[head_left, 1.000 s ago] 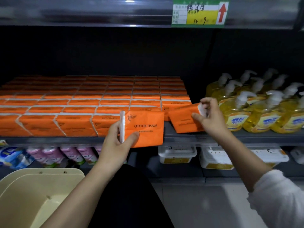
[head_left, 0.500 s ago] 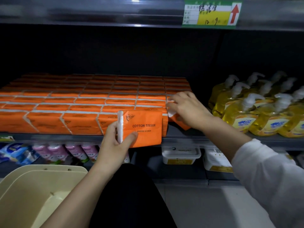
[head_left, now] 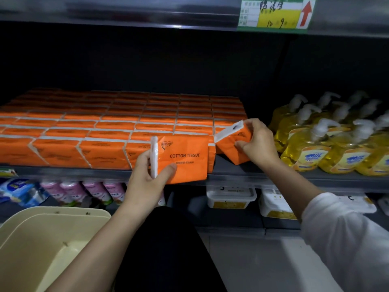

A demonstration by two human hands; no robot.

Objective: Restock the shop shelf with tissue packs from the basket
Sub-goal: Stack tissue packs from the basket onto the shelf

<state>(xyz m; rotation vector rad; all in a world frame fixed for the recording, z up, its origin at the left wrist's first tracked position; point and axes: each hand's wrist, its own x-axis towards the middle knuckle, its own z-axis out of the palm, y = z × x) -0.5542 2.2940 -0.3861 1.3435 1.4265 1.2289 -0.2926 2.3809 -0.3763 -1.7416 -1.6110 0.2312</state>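
Left hand (head_left: 147, 182), right hand (head_left: 257, 144) gripping tissue packs (head_left: 187, 159), dim shelf (head_left: 231, 171); basket (head_left: 52, 211) below

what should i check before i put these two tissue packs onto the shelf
1. Left hand grip on the front pack: ok, thumb on its face, pack upright.
2. Right hand grip on the tilted pack: ok, fingers curled round its end.
3. Tilted pack squared with the stocked rows: not ok, it leans, one corner low.
4. Bare shelf space between the rows and the soap bottles: ok, a dark strip shows.
5. More packs in the basket: cannot tell, only part of it is in view.
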